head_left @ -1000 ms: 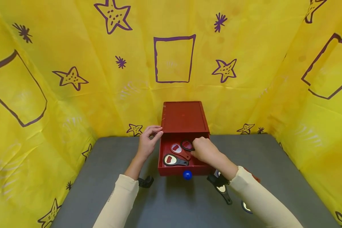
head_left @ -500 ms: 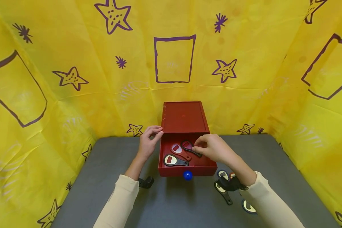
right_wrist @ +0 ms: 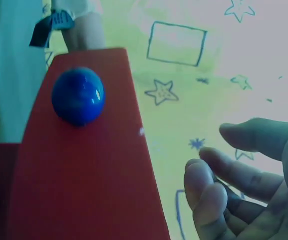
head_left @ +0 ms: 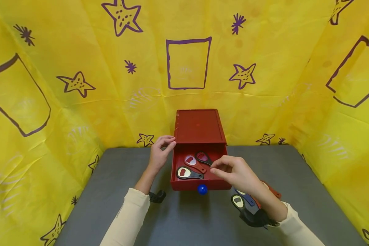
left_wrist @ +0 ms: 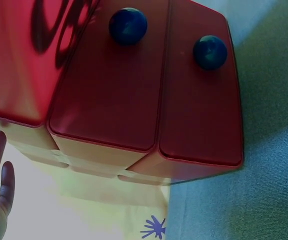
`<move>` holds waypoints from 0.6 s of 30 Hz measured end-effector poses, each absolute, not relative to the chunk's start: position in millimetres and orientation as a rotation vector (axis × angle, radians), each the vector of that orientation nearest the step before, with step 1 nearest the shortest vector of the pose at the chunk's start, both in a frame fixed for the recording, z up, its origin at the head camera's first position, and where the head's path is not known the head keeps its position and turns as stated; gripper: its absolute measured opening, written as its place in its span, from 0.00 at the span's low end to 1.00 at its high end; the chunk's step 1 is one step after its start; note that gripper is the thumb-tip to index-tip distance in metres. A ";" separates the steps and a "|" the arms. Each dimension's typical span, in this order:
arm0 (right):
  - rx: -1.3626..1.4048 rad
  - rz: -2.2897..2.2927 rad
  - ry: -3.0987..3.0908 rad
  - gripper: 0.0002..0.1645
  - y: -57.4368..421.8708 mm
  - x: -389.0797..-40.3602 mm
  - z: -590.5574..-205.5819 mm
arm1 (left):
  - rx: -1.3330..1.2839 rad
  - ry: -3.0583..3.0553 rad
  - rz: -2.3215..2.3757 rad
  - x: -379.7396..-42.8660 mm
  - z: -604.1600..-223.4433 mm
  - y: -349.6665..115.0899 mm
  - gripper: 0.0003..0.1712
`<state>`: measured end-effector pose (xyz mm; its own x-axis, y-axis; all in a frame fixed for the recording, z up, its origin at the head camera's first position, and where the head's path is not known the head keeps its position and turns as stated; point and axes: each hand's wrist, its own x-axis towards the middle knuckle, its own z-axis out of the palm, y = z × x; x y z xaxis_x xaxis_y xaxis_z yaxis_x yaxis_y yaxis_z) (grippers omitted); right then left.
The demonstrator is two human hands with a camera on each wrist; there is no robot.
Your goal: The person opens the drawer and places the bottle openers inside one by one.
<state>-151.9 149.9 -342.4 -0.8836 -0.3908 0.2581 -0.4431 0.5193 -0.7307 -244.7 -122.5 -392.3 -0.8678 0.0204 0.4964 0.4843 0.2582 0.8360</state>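
Observation:
A red drawer [head_left: 184, 185] with a blue ball knob [head_left: 202, 189] stands pulled out of a red cabinet [head_left: 198, 126]. Inside it lie a black-handled bottle opener with a cream face [head_left: 190, 174], a red bottle opener [head_left: 200, 168] and a black bottle opener with a dark red face [head_left: 206, 160]. My right hand [head_left: 238, 172] hovers over the drawer's front right corner, thumb and fingers loosely bent and apart, holding nothing in the right wrist view. Fingertips of my left hand [head_left: 160, 155] rest at the cabinet's left top edge.
Several more bottle openers [head_left: 237, 201] lie on the grey table [head_left: 126, 177] to the right, partly hidden under my right forearm. Two closed lower drawers [left_wrist: 109, 90] show blue knobs in the left wrist view. Yellow cloth walls [head_left: 184, 65] surround the table.
My right hand has let go of the black bottle opener, leaving it in the drawer, and drawn back toward the front right. The left hand has stayed put.

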 end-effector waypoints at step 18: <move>0.701 1.377 -2.940 0.16 133.8 -122.1 -372.0 | -0.467 -2.137 -1.685 -245.2 -391.7 -121.9 0.14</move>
<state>-122.1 133.8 -372.0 -0.8955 -0.4449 0.0151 -0.2964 0.5706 -0.7659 -245.2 -121.9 -391.7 -0.8732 0.0260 0.4867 0.4794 0.2263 0.8479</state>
